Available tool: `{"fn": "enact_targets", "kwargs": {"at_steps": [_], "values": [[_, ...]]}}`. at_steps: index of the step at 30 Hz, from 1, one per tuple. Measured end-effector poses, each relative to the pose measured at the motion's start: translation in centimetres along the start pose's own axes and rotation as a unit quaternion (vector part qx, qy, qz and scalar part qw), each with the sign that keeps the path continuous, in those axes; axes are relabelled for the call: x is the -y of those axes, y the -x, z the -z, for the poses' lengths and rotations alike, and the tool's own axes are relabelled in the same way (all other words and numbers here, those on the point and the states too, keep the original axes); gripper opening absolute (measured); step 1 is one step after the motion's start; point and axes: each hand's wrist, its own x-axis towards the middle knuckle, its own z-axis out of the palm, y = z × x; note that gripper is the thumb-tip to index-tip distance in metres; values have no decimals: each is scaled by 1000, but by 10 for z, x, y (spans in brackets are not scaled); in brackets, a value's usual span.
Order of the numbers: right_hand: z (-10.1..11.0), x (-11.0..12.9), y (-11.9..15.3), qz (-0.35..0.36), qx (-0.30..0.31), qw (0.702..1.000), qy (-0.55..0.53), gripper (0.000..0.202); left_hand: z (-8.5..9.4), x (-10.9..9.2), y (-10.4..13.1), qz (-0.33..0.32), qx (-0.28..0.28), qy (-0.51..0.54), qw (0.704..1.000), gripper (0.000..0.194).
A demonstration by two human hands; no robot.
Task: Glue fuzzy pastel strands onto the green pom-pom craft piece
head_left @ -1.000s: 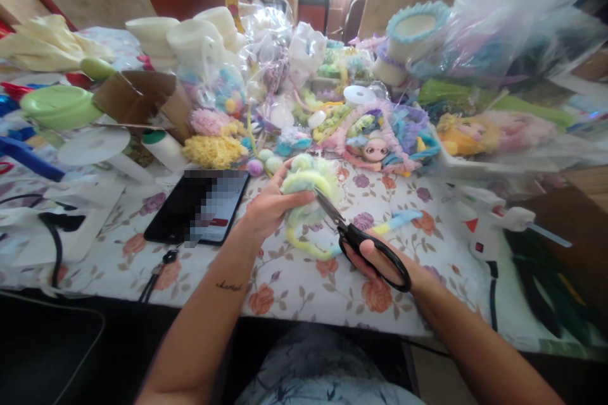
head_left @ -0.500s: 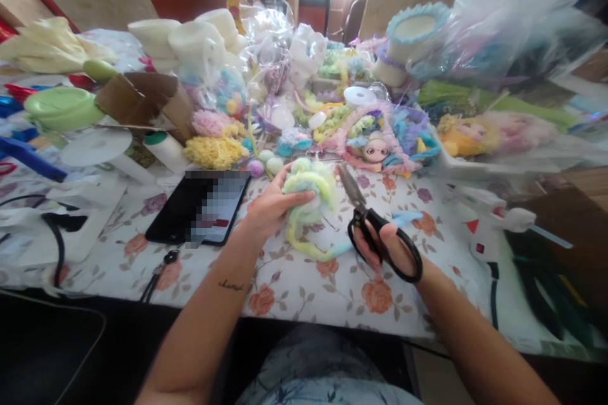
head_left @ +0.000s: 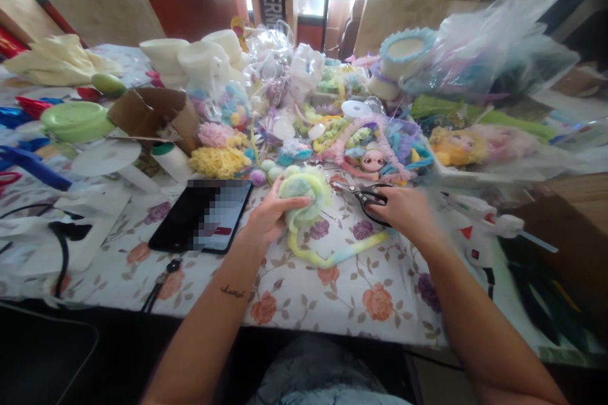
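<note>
My left hand [head_left: 272, 210] is closed around a fluffy coil of pale yellow, green and blue plush yarn [head_left: 306, 186], thumb pressed across its front. From the coil a loose tail loops over the flowered tablecloth [head_left: 327, 310] and runs toward the right. Black-handled scissors [head_left: 368, 197] point left near the coil, their blades apart from it and low over the cloth. Over the scissors' handles is my right hand [head_left: 406, 210], back of the hand up, fingers curled onto the loops and partly hidden.
A phone [head_left: 202, 215] lies left of my left hand. To the right are a white glue gun [head_left: 484, 231] and a tray with doll heads [head_left: 458, 142]. Behind sit a pink doll face [head_left: 373, 161], yellow yarn [head_left: 218, 163], a cardboard box [head_left: 154, 114] and a thread cone [head_left: 171, 161].
My right hand has turned palm down and moved up and away with the scissors, which now point left. The coil stays in my left hand; more of its tail shows. The view has tilted slightly upward.
</note>
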Motion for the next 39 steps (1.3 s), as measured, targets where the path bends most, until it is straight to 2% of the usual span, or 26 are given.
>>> {"fn": "enact_targets", "kwargs": {"at_steps": [2, 3, 6, 7, 9, 13, 19, 22, 25, 28, 31, 33, 34, 35, 37, 39], "values": [[-1, 5, 2, 36, -43, 998, -30, 25, -1, 0, -1, -5, -5, -1, 1000, 98], [-1, 8, 5, 64, -85, 993, -60, 24, -1, 1, -1, -6, -7, 1, 1000, 99], [1, 28, 14, 165, -221, 943, -189, 19, -3, 3, -1, -7, -17, 16, 1000, 99], [1, 37, 17, 195, -242, 924, -222, 17, -4, 4, -1, -6, -20, 23, 1000, 99], [0, 57, 21, 237, -257, 904, -247, 14, -5, 5, 0, -5, -20, 31, 999, 97], [-9, 86, 22, 248, -269, 896, -253, 8, -8, 7, 3, -7, -24, 29, 999, 96], [-26, 93, 14, 230, -271, 902, -244, 7, -10, 7, 4, 0, -28, 28, 999, 101], [-27, 93, 14, 236, -261, 896, -269, 10, -9, 10, 3, -1, -22, 37, 999, 102], [-14, 86, 18, 231, -248, 883, -325, 10, -6, 12, -1, -10, -23, 53, 998, 97], [12, 62, 23, 192, -226, 863, -408, 13, -3, 13, -6, -26, -52, 83, 995, 85], [34, 24, 24, 104, -138, 847, -502, 22, 1, 12, -12, -45, -99, 119, 987, 70], [38, -2, 21, 67, -72, 860, -501, 30, 3, 12, -15, -59, -112, 133, 983, 63], [37, -13, 19, 53, -46, 881, -468, 31, 4, 12, -15, -62, -111, 135, 983, 61], [34, -20, 16, 37, -43, 910, -410, 30, 4, 12, -15, -61, -108, 134, 983, 62], [25, -24, 12, 8, -107, 956, -272, 22, 2, 13, -14, -51, -103, 128, 985, 70], [14, -13, 11, 20, -204, 958, -201, 13, 0, 14, -11, -35, -107, 118, 987, 78]]}}
